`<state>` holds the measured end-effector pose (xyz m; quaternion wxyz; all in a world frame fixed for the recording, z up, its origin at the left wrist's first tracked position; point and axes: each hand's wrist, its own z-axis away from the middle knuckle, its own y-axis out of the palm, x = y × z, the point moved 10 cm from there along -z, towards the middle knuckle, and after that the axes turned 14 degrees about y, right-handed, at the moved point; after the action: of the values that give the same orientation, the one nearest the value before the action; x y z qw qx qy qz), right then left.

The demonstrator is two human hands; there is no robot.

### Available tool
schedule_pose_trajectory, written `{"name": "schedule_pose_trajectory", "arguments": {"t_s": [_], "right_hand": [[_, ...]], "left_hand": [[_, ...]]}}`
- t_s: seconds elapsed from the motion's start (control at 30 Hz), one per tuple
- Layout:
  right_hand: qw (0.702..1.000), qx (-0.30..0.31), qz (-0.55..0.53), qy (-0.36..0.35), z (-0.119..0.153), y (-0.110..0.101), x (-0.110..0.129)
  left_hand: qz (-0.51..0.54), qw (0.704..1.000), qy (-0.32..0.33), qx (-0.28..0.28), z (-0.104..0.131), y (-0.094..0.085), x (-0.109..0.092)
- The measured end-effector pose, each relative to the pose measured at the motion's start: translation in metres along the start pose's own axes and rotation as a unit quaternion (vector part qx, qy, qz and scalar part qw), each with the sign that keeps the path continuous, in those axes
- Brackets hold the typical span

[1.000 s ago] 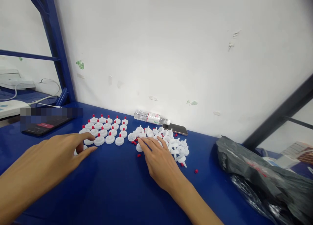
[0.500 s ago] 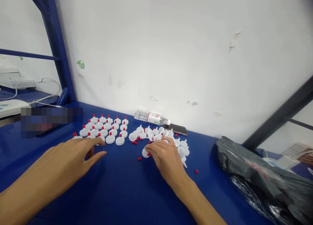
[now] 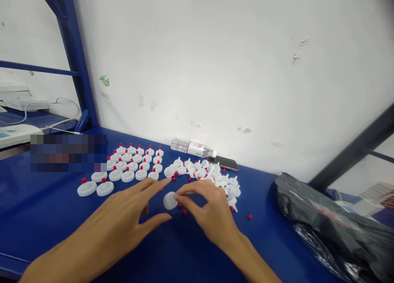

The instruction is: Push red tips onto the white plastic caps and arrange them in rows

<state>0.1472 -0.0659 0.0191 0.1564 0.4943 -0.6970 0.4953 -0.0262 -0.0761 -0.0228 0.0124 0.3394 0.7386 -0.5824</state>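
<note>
Between the fingertips of my right hand [image 3: 209, 205] is a white round spout cap [image 3: 170, 201], its disc turned toward the left. My left hand [image 3: 132, 209] is beside it with thumb and fingers apart, not touching the cap. To the left stand rows of white spout caps with red tips [image 3: 127, 175]. Behind my right hand lies a heap of loose white spout caps [image 3: 200, 173] without red tips. Small red tips [image 3: 184, 212] are scattered by my right hand and among the heap.
A clear water bottle [image 3: 193, 148] lies against the wall, with a phone [image 3: 226, 163] beside it. A grey plastic bag [image 3: 326, 209] covers the right side of the blue table [image 3: 172, 250]. A white device [image 3: 18, 135] with a cable sits at the far left.
My right hand has lifted the white spout cap off the table and drawn it left and nearer. My left hand has moved right toward it, uncovering the front row of red-tipped caps.
</note>
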Motion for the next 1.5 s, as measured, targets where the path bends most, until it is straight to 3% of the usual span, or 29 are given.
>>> {"name": "schedule_pose_trajectory", "arguments": {"t_s": [0.1,0.17,0.27,0.4,0.57,0.8,1.07,1.27,1.5], "right_hand": [[0.999,0.027,-0.040,0.012,0.004,0.006,0.005],[0.998,0.039,-0.033,0.030,0.005,0.008,0.002],[0.996,0.050,0.067,0.040,0.005,0.013,-0.005],[0.971,0.077,0.223,0.029,0.006,0.027,-0.016],[0.957,0.114,0.266,0.039,0.005,0.041,-0.029],[0.967,0.109,0.224,0.059,0.003,0.036,-0.030],[0.988,0.078,0.121,0.051,0.004,0.027,-0.023],[0.999,0.034,0.004,0.017,0.003,0.013,-0.008],[0.997,0.073,-0.024,-0.019,0.011,0.026,-0.002]], "left_hand": [[0.032,0.997,0.043,0.051,-0.005,0.017,-0.014],[0.025,0.996,0.041,0.070,-0.005,0.018,-0.013],[-0.008,0.997,0.020,0.077,-0.001,0.014,0.002],[-0.014,0.994,0.003,0.109,0.007,0.019,0.020],[0.007,0.991,-0.022,0.132,0.009,0.022,0.018],[0.000,0.989,-0.049,0.142,0.001,0.019,0.011],[0.040,0.992,-0.007,0.117,-0.005,0.034,0.009],[0.023,0.995,0.007,0.097,-0.007,0.029,0.000],[0.030,0.994,0.028,0.099,-0.009,0.032,-0.009]]}}
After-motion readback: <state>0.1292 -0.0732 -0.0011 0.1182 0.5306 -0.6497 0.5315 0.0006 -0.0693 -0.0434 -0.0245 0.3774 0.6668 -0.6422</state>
